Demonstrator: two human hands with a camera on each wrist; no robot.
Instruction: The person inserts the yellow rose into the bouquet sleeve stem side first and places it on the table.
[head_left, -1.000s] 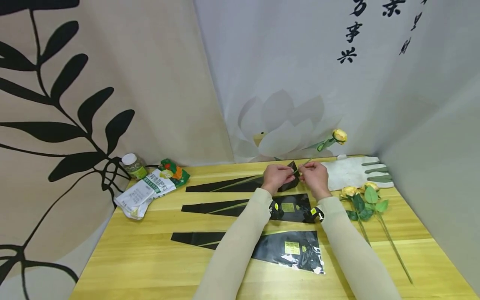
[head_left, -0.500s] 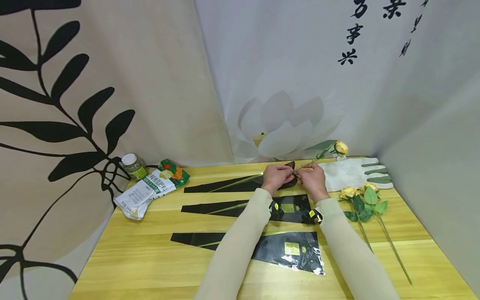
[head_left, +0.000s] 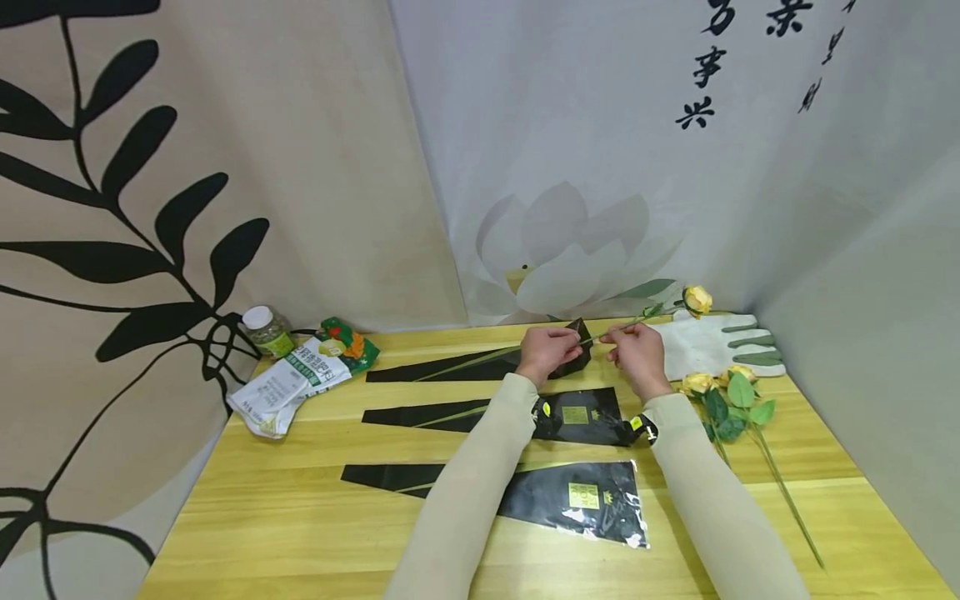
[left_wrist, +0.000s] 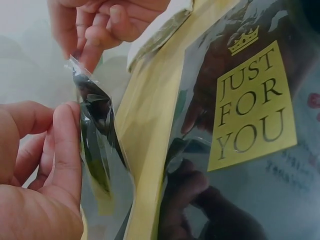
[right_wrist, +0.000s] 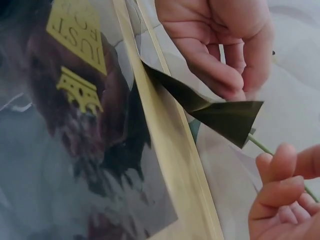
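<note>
While the left hand [head_left: 550,354] pinches the wide end of the black sleeve [head_left: 487,368], the right hand [head_left: 637,358] is clamped on the stem [head_left: 592,339] of the yellow rose [head_left: 696,302]. Head view: the rose has a full flower head [head_left: 700,296], green leaves [head_left: 653,310] and a thin green stem. Its long axis slopes gently upward to the right; the flower head lies right of and beyond the right-hand grip. Compared with half a second earlier, right hand and flower head have shifted right, widening the gap between hands. Left wrist view: left thumb and finger meet at the sleeve's glossy edge. Right wrist view: the stem runs from the sleeve's wide end into the right-hand grip; whether it enters the sleeve cannot be determined.
</note>
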